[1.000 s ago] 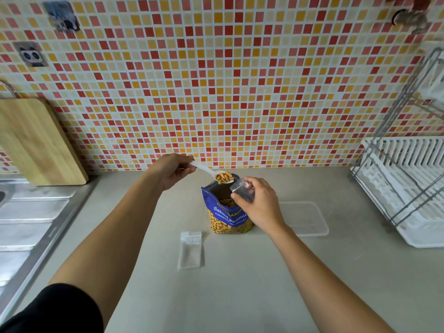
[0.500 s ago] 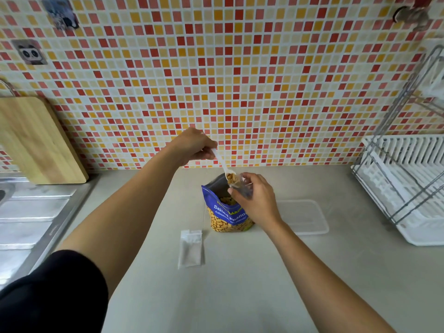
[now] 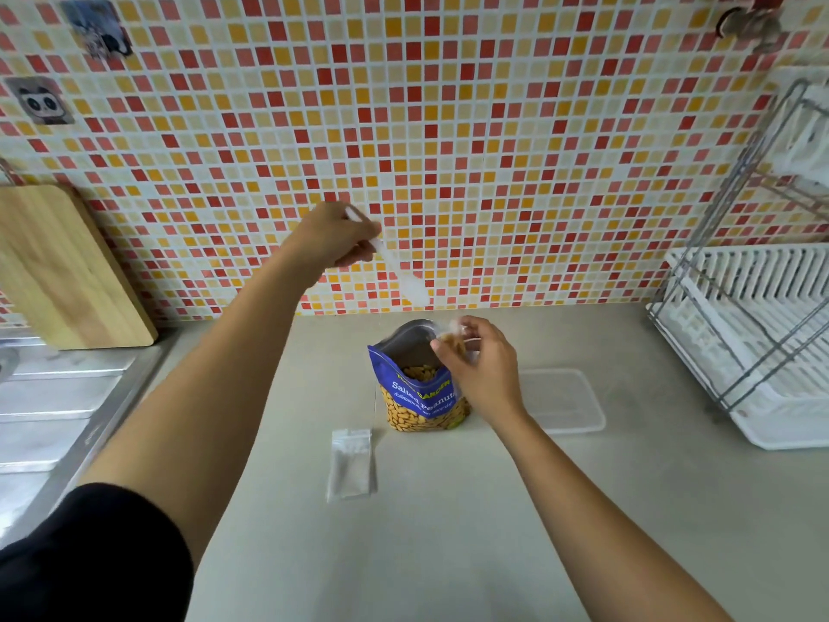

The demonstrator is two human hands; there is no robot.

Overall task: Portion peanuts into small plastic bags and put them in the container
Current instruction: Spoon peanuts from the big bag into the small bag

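Note:
An open blue peanut bag (image 3: 421, 395) stands upright on the counter, peanuts visible inside. My right hand (image 3: 482, 368) holds a small clear plastic bag (image 3: 455, 336) with some peanuts in it, right over the big bag's mouth. My left hand (image 3: 334, 235) is raised above and to the left, gripping a white plastic spoon (image 3: 406, 278) that points down toward the small bag; the spoon looks empty. A flat spare plastic bag (image 3: 351, 464) lies on the counter in front. A clear shallow container (image 3: 560, 406) sits just right of the peanut bag.
A white dish rack with a wire frame (image 3: 753, 343) fills the right side. A steel sink drainboard (image 3: 54, 410) lies at the left, with a wooden cutting board (image 3: 58, 267) leaning on the tiled wall.
The loaded spoon was tipped into the small bag held by my right hand. My left hand has since lifted the spoon up and away, now without peanuts.

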